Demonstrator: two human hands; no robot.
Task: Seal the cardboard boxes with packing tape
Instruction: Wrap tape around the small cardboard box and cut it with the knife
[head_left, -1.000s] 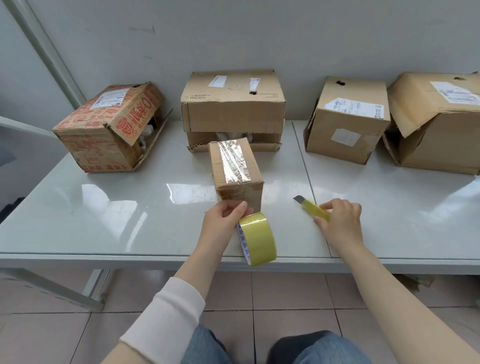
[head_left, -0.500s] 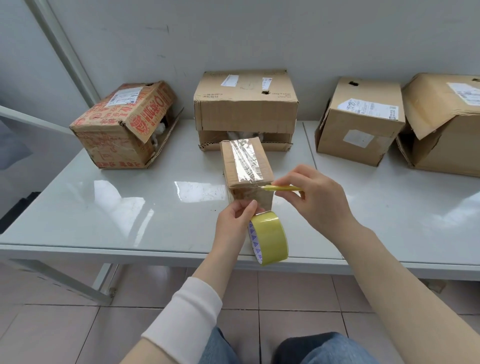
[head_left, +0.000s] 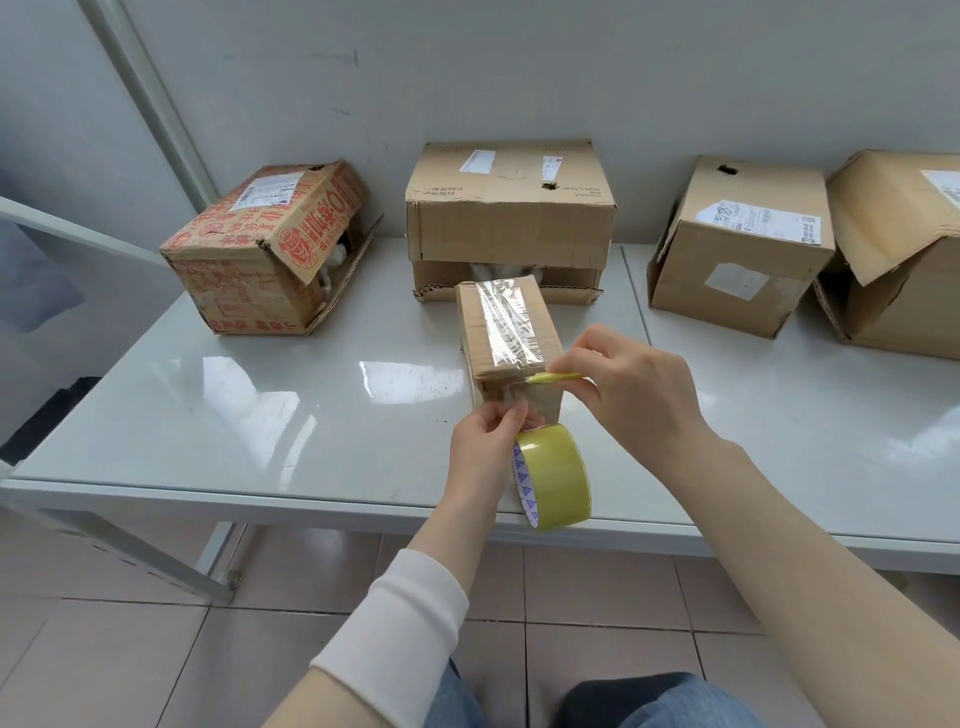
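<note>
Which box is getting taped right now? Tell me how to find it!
Find the white table with big boxes lined up along the wall. In front of the middle big box, just behind the yellow tape roll, stands a little box. It is the smallest one and the only one with shiny clear tape down its top.

Right hand (head_left: 639, 400) brought cutter (head_left: 557, 376) to taped box (head_left: 506, 325).

site: small packing/mailroom-type workroom | evidence: used cardboard boxes (head_left: 509, 223) w/ shipping labels (head_left: 758, 223) lined along bare grey wall (head_left: 519, 62) | glossy white metal-frame table (head_left: 260, 415) | tiled floor (head_left: 104, 649)
</note>
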